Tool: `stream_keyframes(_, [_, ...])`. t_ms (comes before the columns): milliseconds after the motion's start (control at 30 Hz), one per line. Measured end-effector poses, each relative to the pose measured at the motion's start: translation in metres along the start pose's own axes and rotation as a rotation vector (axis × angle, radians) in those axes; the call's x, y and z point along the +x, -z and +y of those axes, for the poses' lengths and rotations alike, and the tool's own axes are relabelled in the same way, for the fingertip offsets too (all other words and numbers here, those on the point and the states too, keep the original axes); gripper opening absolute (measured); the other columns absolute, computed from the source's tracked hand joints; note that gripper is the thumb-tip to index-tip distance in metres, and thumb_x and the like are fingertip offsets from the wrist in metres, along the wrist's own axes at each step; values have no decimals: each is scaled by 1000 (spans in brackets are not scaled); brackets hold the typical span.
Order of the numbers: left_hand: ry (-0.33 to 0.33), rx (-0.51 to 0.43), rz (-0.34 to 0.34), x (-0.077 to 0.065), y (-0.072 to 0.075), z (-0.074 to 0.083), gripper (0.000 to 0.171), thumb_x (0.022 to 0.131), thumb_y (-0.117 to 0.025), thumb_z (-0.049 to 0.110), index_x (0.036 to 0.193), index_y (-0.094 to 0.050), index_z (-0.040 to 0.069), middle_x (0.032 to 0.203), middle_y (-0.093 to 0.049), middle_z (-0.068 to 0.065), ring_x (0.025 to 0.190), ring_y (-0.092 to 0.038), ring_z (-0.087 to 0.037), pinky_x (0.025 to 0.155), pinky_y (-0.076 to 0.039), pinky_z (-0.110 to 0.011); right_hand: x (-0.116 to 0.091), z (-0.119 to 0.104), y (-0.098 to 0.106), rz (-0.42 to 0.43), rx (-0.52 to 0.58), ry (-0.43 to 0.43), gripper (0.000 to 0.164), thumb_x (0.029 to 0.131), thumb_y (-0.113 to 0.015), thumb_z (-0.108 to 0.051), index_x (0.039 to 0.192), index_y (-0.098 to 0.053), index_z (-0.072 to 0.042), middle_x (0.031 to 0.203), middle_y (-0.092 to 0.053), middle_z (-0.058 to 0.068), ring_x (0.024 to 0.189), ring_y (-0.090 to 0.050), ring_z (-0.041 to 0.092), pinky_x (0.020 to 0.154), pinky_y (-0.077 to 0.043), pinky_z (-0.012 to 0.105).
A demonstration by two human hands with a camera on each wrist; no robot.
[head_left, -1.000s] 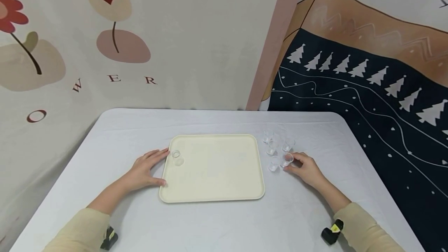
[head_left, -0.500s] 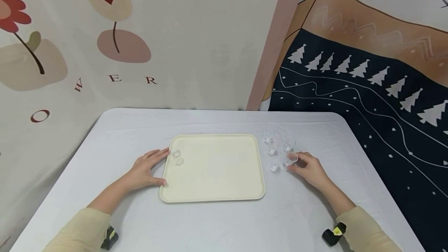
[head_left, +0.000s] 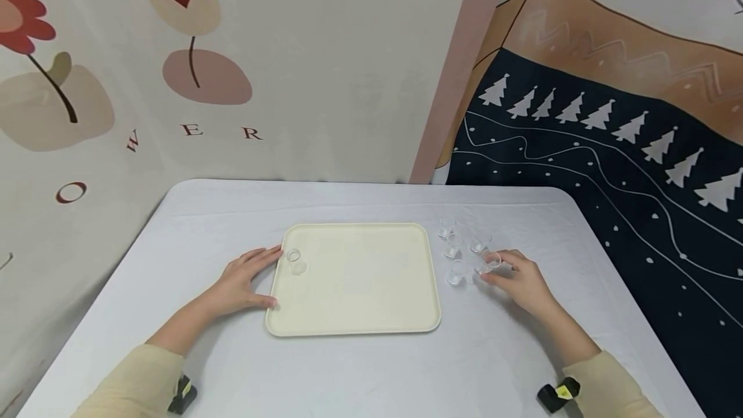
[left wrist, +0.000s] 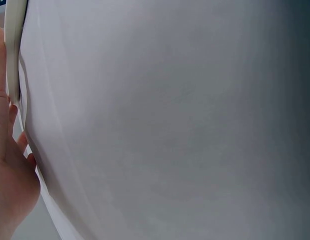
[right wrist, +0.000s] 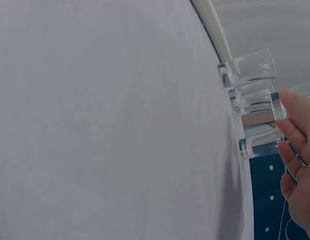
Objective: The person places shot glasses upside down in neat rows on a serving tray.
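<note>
A small clear shot glass (head_left: 487, 264) is pinched between the thumb and fingers of my right hand (head_left: 525, 286), right of the tray. In the right wrist view, its thick base (right wrist: 277, 106) points toward the tablecloth. Several similar clear glasses (head_left: 456, 273) stand in a loose cluster beside and behind it. My left hand (head_left: 238, 284) rests against the left edge of a cream rectangular tray (head_left: 360, 282), thumb and fingers spread along the rim. One more clear glass (head_left: 293, 255) is on the tray near its left edge, close to my left fingertips.
A white cloth (head_left: 348, 373) covers the table. Behind it hangs a pale wall cloth (head_left: 325, 82) with flowers and letters. A dark blue tree-patterned cloth (head_left: 551, 147) hangs at the right. Black wrist devices (head_left: 558, 395) sit at both sleeves.
My right hand has moved slightly to the right with the shot glass, away from the other glasses. The left hand stays at the tray's edge.
</note>
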State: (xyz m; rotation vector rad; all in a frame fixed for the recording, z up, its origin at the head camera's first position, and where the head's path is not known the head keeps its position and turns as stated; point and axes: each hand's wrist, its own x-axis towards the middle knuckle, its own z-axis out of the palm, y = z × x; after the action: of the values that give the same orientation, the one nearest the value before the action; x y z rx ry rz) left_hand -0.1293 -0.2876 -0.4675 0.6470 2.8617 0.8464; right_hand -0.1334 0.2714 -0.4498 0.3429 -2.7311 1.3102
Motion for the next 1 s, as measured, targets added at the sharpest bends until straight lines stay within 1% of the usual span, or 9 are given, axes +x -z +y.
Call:
stream_keyframes(100, [-5,2,6,0,0,0,105,63,-83,52,146,-38,6,151,-33,-14,134,-23,-46,101,-15,-69,-1,-6,1,15,1,10,30,80,-80,-17,105,-69,-6,110,-64,12,107,-53,21,90,-40,51])
stream_keyframes(167, [-4,0,4,0,-1,-1,105,63,-83,52,146,-38,6,152,-32,-14,134,-23,-46,101,-15,-69,-1,-10,1,26,2,27,29,79,-80,-14,104,-69,-5,108,-65,12,106,-54,21,89,-40,51])
stream_keyframes(233, [4,-6,-2,0,-1,-1,106,63,-82,52,146,-37,6,152,-32,-14,135,-22,-46,102,-14,-69,-1,-14,0,32,0,42,29,78,-80,-12,104,-69,-4,106,-66,12,105,-54,22,89,-40,51])
stream_keyframes(400, [22,-11,-21,1,-2,-2,108,62,-80,56,147,-36,7,153,-30,-13,136,-21,-45,103,-12,-69,-1,-25,-1,25,-8,51,29,78,-80,-13,104,-69,-4,107,-66,13,108,-55,33,90,-40,57])
stream_keyframes(533, [28,-10,-24,0,-2,-2,108,62,-80,58,148,-35,8,154,-29,-12,136,-20,-45,103,-12,-69,0,-33,-3,19,8,53,30,79,-80,-13,105,-69,-3,108,-66,14,108,-56,34,92,-40,58])
stream_keyframes(633, [28,-10,-23,0,-1,-2,108,62,-79,58,148,-35,8,154,-29,-12,136,-20,-45,103,-12,-69,1,-37,-6,16,22,61,29,79,-79,-12,105,-69,-3,107,-67,12,106,-56,30,92,-41,56])
stream_keyframes(833, [21,-8,-15,-1,0,-1,107,63,-81,55,147,-36,7,153,-30,-13,135,-21,-45,102,-13,-69,4,-45,-15,35,59,116,28,76,-80,-6,101,-69,-4,103,-68,8,101,-56,14,88,-42,51])
stream_keyframes(1000, [9,-8,-3,-1,0,0,106,63,-82,53,147,-37,6,152,-31,-14,134,-23,-46,102,-14,-69,7,-53,-22,27,90,120,29,77,-81,-7,103,-70,-7,102,-68,5,99,-55,12,87,-41,54])
